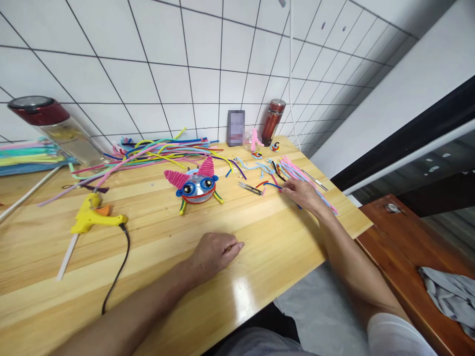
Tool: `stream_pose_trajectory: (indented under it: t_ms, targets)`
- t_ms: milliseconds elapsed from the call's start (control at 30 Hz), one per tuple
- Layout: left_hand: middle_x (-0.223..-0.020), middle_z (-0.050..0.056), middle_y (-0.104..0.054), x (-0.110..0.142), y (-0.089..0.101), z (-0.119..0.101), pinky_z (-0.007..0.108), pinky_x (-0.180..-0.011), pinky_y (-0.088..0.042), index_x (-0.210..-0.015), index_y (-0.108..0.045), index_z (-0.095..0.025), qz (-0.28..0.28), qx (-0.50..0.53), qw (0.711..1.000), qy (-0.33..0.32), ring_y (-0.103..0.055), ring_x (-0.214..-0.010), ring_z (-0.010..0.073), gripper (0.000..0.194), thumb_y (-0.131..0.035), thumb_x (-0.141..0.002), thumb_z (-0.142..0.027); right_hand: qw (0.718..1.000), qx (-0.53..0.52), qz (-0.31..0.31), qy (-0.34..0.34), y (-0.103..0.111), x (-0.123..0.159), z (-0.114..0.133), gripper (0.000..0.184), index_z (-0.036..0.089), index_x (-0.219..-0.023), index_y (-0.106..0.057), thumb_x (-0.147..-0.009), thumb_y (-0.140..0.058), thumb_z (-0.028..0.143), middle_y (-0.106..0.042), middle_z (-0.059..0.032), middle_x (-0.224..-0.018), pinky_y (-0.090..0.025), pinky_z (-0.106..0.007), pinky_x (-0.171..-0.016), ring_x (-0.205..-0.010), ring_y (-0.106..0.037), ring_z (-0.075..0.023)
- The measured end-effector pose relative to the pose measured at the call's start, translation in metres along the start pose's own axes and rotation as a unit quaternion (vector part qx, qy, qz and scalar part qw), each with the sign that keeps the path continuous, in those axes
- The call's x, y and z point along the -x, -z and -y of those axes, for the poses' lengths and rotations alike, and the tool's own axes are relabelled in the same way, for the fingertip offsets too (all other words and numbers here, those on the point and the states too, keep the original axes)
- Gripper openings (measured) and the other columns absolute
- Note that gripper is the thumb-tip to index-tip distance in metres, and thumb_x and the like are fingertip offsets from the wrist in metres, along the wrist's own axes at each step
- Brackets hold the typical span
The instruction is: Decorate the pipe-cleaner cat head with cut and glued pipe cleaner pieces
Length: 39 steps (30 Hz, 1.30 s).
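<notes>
My left hand (213,252) rests on the wooden table in a loose fist, thumb stretched along the curled fingers; nothing shows in it. At the right, my right hand (302,194) is closed over a blue pipe cleaner (273,185), whose other end sticks out below the palm. The fingertips are partly hidden. Beside it lie a short red-orange pipe cleaner (261,183) and small thread snips (250,188). A craft creature (199,188) stands mid-table, with a clear body, pink ears, blue-ringed eyes, a red mouth line and yellow-green legs.
A yellow glue gun (89,215) with its cord lies at the left. Loose pipe cleaners (159,151) spread along the back, near a glass bottle (70,131). A phone (236,128) and a red flask (273,123) stand by the wall. Pink pipe cleaners (297,170) and a metal pen-like tool (315,180) lie right.
</notes>
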<state>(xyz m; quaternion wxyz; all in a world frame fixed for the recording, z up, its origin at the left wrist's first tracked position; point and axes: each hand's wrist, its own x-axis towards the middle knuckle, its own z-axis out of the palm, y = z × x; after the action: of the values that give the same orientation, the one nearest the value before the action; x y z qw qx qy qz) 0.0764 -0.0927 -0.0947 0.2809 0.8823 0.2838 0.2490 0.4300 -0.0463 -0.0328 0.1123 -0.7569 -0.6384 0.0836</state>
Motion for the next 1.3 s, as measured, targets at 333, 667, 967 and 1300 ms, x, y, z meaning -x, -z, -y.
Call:
stream_pose_trajectory:
  t_ms: [333, 667, 967, 1300]
  targets:
    - [-0.055, -0.003, -0.054, 0.000, -0.001, 0.000, 0.027, -0.057, -0.027, -0.062, -0.047, -0.018, -0.001, -0.010, 1.000, -0.004, -0.046, -0.052, 0.0091, 0.043, -0.053, -0.103, -0.029, 0.995, 0.093, 0.019, -0.034, -0.013, -0.022, 0.020, 0.025, 0.019, -0.106, -0.078, -0.091, -0.059, 0.027, -0.079, -0.0129, -0.111, -0.044, -0.030, -0.075, -0.099, -0.070, -0.0258]
    - [-0.057, -0.003, -0.056, 0.000, 0.000, 0.000, 0.028, -0.058, -0.029, -0.062, -0.051, -0.018, 0.010, -0.011, 1.000, -0.003, -0.048, -0.054, 0.0095, 0.042, -0.052, -0.103, -0.029, 0.995, 0.086, 0.017, -0.048, -0.013, -0.019, 0.008, 0.026, 0.019, -0.105, -0.075, -0.098, -0.052, 0.028, -0.080, -0.0112, -0.103, -0.039, -0.028, -0.069, -0.088, -0.069, -0.0220]
    - [-0.058, -0.001, -0.059, -0.001, 0.000, -0.001, 0.030, -0.058, -0.028, -0.061, -0.054, -0.019, 0.005, -0.017, 1.000, -0.007, -0.048, -0.054, 0.0113, 0.045, -0.053, -0.104, -0.032, 0.999, 0.001, -0.029, -0.016, 0.003, -0.020, -0.002, 0.033, 0.023, -0.114, -0.078, -0.093, -0.052, 0.028, -0.078, -0.0048, -0.085, -0.043, -0.030, -0.067, -0.078, -0.068, -0.0228]
    - [-0.058, 0.000, -0.060, -0.002, 0.002, -0.002, 0.030, -0.058, -0.026, -0.061, -0.053, -0.018, 0.009, -0.017, 1.000, -0.011, -0.048, -0.054, 0.0110, 0.046, -0.051, -0.105, -0.033, 0.992, -0.053, 0.072, 0.089, -0.008, 0.000, 0.017, 0.023, 0.025, -0.095, -0.078, -0.087, -0.058, 0.034, -0.079, -0.0023, -0.092, -0.044, -0.029, -0.069, -0.080, -0.068, -0.0206]
